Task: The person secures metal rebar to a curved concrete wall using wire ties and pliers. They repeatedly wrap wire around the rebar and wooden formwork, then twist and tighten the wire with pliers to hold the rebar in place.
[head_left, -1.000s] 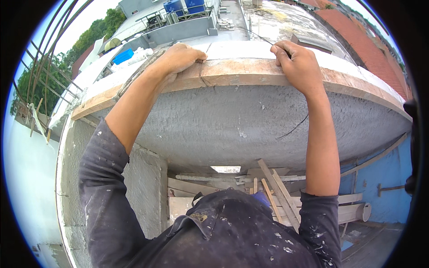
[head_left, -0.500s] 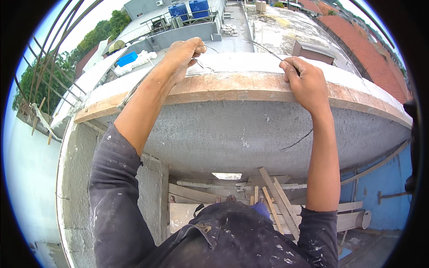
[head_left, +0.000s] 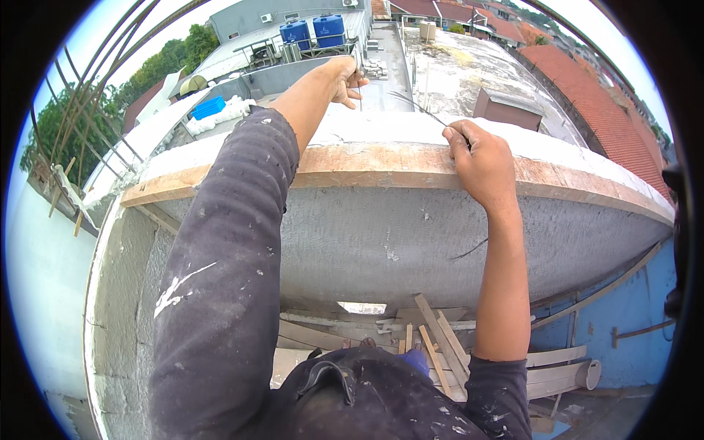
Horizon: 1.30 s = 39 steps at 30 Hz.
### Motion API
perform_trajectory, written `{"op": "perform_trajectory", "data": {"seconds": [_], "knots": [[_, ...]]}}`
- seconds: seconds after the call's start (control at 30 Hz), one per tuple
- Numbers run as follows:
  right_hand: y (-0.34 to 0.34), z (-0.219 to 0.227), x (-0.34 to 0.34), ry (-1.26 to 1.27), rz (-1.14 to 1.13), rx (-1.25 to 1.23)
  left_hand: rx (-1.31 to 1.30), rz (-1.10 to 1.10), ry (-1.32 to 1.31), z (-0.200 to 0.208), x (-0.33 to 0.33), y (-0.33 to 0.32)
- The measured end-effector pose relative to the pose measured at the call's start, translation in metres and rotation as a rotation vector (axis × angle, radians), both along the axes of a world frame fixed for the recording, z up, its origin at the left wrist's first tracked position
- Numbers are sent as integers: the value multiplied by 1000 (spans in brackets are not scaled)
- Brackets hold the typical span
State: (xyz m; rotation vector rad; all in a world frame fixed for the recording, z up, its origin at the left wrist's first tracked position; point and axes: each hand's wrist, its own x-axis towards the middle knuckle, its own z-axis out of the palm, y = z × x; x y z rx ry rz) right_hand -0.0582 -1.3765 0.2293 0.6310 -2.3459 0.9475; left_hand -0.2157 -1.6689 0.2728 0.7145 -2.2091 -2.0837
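My right hand [head_left: 484,160] pinches a bundle of thin dark tie wires [head_left: 424,110] just above the wooden board. Their upper ends fan out toward the left, and a wire tail shows beside my right forearm, against the grey wall. Beyond the ledge, my left hand [head_left: 346,82] is stretched forward with its fingers bent. A thin strand of wire seems to run through its fingertips, hanging down a little. The wooden board [head_left: 381,158] lines the near edge of the white ledge [head_left: 396,126]; my right wrist crosses in front of it.
A rough grey wall [head_left: 381,227] drops below the board. Bare steel rods [head_left: 88,95] rise at the far left. Loose planks [head_left: 440,337] and a pale pipe [head_left: 561,376] lie low in front of me. Past the ledge are a lower roof, blue tanks [head_left: 328,31] and a blue crate [head_left: 208,108].
My left hand has reached farther forward and to the right, past the ledge. My right hand has shifted slightly left, still pinching the wires. The view has tilted up a little.
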Motion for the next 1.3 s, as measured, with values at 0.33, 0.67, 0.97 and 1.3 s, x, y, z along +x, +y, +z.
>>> {"op": "perform_trajectory", "data": {"seconds": [0.33,0.67,0.97,1.3], "knots": [[4,0,-6,-22,-19,26,374,528,758,81,-72,-44],[0,1,0,-61,-44,-6,-178,130,1015,167,56,-85],[-1,-6,-3,-92,18,-85,-429,138,740,87,281,-126],[6,-18,-7,95,-39,13,-535,947,290,-158,526,-225]]}}
